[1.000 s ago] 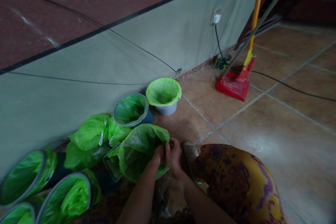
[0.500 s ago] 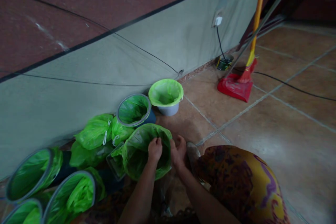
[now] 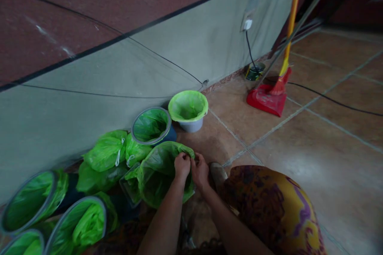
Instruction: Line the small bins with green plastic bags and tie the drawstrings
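Observation:
In front of me stands a bin lined with a green plastic bag (image 3: 155,175), the bag folded out over the rim. My left hand (image 3: 182,166) reaches across the bin's mouth, its fingers pinched on the bag's edge at the right side of the rim. Just beside it, my right hand (image 3: 200,170) pinches the same edge from outside, fingertips close to the left hand's. Behind this bin are a grey-rimmed blue bin (image 3: 152,126) and a pale bin (image 3: 191,125), both with green liners.
Tied green bags (image 3: 106,151) lie by the wall at left. More lined bins (image 3: 79,223) lean at lower left. A red dustpan (image 3: 266,99) and a yellow-handled broom (image 3: 287,51) stand at right, near a black cable (image 3: 329,97) on the tiles.
My left hand has moved right, from over the bin's mouth to the rim. My right hand has closed its fingers on the bag's edge, beside the left.

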Demonstrator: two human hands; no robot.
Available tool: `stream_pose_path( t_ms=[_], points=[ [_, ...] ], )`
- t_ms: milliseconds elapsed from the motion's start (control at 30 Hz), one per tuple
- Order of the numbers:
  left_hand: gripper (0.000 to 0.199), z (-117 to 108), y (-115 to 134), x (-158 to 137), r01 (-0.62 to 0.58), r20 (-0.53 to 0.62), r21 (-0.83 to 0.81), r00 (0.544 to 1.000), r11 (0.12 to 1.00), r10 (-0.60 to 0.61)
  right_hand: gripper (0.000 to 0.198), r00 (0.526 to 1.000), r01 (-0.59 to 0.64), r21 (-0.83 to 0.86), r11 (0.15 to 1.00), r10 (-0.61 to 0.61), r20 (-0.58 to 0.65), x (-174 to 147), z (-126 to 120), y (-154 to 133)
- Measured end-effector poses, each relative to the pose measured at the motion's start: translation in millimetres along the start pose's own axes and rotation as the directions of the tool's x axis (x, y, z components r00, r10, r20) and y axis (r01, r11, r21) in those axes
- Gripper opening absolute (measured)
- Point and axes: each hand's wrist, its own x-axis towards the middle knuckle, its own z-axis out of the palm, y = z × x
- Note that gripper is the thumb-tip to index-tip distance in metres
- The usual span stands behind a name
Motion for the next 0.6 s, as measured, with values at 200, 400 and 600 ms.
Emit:
stream_pose_path(
  t_ms=[200,400,600],
  points=[
    [0.021,-6,4,1,0.028,-0.037,0.027,0.999,0.999,-0.027,0.046,0.999,-0.029,-0.053,0.998,0.031,0.037,-3,0,4],
    [0.031,-9,7,-18,0.046,-0.061,0.012,0.997,0.999,-0.046,0.045,0.988,-0.071,0.136,0.988,0.089,-0.128,-32,13,11],
    [0.038,-26,-8,-25,0.065,-0.138,0.009,0.988,0.998,-0.064,0.041,0.946,-0.292,0.381,0.877,0.322,-0.016,-80,31,14]
  ],
)
